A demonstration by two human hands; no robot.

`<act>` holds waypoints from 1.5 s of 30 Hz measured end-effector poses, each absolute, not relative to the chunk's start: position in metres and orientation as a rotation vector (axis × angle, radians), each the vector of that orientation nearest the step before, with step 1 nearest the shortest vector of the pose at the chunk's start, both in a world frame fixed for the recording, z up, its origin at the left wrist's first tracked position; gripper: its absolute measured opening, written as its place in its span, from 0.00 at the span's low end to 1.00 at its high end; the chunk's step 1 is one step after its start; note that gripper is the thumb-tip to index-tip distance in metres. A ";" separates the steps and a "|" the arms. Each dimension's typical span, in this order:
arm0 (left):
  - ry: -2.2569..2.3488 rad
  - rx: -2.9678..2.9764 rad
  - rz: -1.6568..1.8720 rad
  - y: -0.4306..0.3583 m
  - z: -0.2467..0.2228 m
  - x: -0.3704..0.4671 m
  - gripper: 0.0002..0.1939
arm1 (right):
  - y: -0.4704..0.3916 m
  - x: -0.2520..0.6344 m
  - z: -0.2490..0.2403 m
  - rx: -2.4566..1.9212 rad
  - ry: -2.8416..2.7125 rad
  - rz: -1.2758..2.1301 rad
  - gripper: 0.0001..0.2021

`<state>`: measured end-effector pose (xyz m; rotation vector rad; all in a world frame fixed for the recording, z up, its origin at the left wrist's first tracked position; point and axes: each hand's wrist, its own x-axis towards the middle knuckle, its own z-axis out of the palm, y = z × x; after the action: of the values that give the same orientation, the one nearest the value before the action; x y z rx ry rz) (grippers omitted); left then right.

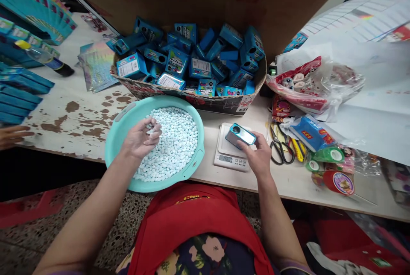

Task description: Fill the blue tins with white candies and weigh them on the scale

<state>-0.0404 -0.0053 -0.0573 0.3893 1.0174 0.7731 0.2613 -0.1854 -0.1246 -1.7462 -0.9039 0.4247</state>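
Observation:
My left hand (141, 139) is above the left side of a turquoise basin (115, 155), its fingers curled around a few small pale candies. Many more of these pale blue-white candies (174, 138) fill the basin. In my right hand (259, 155) is a small blue candy box (241, 134), tilted, with a round dark hole at one end. The box is over the plate of a white digital scale (221, 149); whether it touches the plate is unclear. The scale's display is lit with digits.
Behind the basin, a cardboard carton (230, 105) is heaped with blue candy boxes (177, 61). Scissors (282, 149), a yellow cutter (297, 150) and tape rolls (329, 154) lie right. A bottle (45, 57) and another person's hand (14, 135) are at left.

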 end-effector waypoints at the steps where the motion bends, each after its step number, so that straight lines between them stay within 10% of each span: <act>1: 0.988 0.368 0.850 -0.007 -0.056 -0.040 0.10 | -0.184 0.260 -0.120 -1.736 -0.902 0.407 0.22; 12: 0.926 0.320 1.085 -0.025 -0.019 -0.010 0.19 | -0.150 0.192 -0.031 -1.514 -1.406 0.389 0.17; 34: 0.930 0.888 1.417 -0.023 -0.026 0.002 0.25 | -0.104 0.133 -0.053 -1.475 -1.564 0.580 0.17; 45: 1.275 2.042 0.446 -0.028 -0.086 -0.070 0.21 | -0.182 0.243 -0.101 -1.599 -0.879 0.394 0.22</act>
<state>-0.0698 -0.0284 -0.0858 2.0419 1.2751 0.4457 0.2426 -0.1820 -0.1009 -1.5991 -0.8786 0.3943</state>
